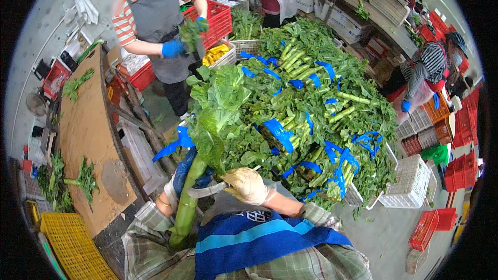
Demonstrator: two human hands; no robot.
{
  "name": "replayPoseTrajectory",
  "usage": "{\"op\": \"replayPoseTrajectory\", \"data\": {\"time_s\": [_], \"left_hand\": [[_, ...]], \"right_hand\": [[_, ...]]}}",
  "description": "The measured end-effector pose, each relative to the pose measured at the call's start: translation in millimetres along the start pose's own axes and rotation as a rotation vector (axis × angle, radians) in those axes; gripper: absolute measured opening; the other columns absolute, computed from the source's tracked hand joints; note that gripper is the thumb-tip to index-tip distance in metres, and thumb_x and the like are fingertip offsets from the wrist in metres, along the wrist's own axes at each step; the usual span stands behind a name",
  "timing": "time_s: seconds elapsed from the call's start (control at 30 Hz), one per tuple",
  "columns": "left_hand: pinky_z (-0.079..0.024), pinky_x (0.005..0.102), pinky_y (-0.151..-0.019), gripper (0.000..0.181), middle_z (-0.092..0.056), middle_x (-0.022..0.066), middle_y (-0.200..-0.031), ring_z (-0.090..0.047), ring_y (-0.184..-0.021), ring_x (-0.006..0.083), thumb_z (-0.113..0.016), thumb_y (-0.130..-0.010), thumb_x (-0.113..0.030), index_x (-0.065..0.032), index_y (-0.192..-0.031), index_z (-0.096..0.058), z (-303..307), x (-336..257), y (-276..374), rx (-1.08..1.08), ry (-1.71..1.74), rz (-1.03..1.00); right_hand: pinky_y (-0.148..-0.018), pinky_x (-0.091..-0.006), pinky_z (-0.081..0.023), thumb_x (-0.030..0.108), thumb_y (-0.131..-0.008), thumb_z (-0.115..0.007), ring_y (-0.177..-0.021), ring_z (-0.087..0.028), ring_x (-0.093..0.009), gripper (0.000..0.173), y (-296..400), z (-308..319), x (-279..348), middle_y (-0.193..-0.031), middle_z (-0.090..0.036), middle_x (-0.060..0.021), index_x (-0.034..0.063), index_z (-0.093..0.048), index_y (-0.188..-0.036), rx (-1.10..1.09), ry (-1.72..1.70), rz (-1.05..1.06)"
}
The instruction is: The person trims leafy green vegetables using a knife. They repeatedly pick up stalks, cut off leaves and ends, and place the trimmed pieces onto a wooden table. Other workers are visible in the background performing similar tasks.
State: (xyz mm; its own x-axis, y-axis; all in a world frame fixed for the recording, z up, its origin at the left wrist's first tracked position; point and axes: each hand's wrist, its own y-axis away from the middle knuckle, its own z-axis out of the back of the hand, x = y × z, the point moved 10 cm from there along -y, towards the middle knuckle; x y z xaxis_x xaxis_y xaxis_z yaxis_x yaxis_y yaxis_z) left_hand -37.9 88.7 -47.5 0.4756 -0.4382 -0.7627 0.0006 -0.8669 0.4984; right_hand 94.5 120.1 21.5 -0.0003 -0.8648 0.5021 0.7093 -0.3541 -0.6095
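Observation:
My left hand [185,170], in a blue glove, grips a thick-stemmed leafy vegetable [187,207] that looks like celtuce. The stalk slants, its pale butt end near my lap and its broad leaves pointing away from me. In a cream glove, my right hand [246,186] is closed on a knife whose handle the fist hides. The curved knife blade [205,191] lies across the stalk just below my left hand. A strip of blue tape [179,143] shows beside the left glove. Beyond both hands rises a heap of leafy stalks [253,144], with several bundles bound in blue tape.
At left stands a wooden board table [87,124] with loose leaves, above a yellow crate [74,245]. A co-worker [155,19] across the heap holds greens. Another person [422,64] bends at right. White crates [406,182] and red crates [424,229] stand at the right.

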Motion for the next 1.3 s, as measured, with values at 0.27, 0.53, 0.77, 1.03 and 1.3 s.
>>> {"op": "replayPoseTrajectory", "data": {"time_s": [0.27,0.53,0.77,1.03,1.3], "left_hand": [[-0.041,0.0313,-0.04,0.056,-0.06,0.0072,-0.069,-0.052,-0.047,0.0181,-0.044,-0.091,-0.061,-0.0076,-0.097,-0.061,-10.1,20.0,24.1,0.038,0.322,0.231],[-0.042,0.0312,-0.041,0.052,-0.06,0.0071,-0.073,-0.053,-0.048,0.019,-0.041,-0.093,-0.059,-0.0114,-0.103,-0.059,-2.3,33.2,30.4,0.089,0.326,0.314],[-0.053,0.0278,-0.063,0.039,-0.066,0.0064,-0.092,-0.063,-0.073,0.0193,-0.051,-0.096,-0.039,-0.0075,-0.118,-0.059,36.0,37.4,63.5,-0.004,0.171,0.232],[-0.05,0.043,-0.08,0.064,-0.063,0.0232,-0.101,-0.063,-0.09,0.0371,-0.075,-0.07,-0.033,-0.0023,-0.121,-0.054,82.5,-11.4,37.9,-0.278,-1.222,-0.077],[-0.046,0.0484,-0.085,0.05,-0.063,0.0187,-0.104,-0.06,-0.099,0.0362,-0.066,-0.071,-0.026,-0.0023,-0.114,-0.057,195.1,-65.2,152.1,-0.765,-1.589,-0.388]], "right_hand": [[-0.071,-0.034,-0.053,0.014,-0.093,-0.056,-0.081,-0.066,-0.025,0.02,20.5,88.3,-151.0,-0.099,-0.066,-0.0136,0.006,-0.055,-0.111,-0.609,-0.081,-0.849],[-0.065,-0.0403,-0.052,0.022,-0.088,-0.057,-0.077,-0.065,-0.032,0.018,1.0,12.5,-138.4,-0.086,-0.066,-0.0123,0.0101,-0.061,-0.101,-0.017,0.297,-0.574],[-0.077,-0.0355,-0.048,0.023,-0.093,-0.057,-0.083,-0.062,-0.027,0.024,52.8,70.8,-185.1,-0.098,-0.065,-0.0142,0.0094,-0.057,-0.112,-0.408,0.118,-0.768],[-0.051,-0.026,-0.036,0.026,-0.094,-0.058,-0.059,-0.042,-0.007,0.018,146.4,-25.7,-235.3,-0.07,-0.049,0.0042,0.0077,-0.056,-0.095,-0.325,-0.514,-1.183],[-0.047,-0.0218,-0.035,0.013,-0.093,-0.059,-0.058,-0.046,-0.007,0.007,174.5,-95.6,-261.1,-0.07,-0.054,0.0033,0.0093,-0.055,-0.096,-0.283,-0.59,-0.888]]}}
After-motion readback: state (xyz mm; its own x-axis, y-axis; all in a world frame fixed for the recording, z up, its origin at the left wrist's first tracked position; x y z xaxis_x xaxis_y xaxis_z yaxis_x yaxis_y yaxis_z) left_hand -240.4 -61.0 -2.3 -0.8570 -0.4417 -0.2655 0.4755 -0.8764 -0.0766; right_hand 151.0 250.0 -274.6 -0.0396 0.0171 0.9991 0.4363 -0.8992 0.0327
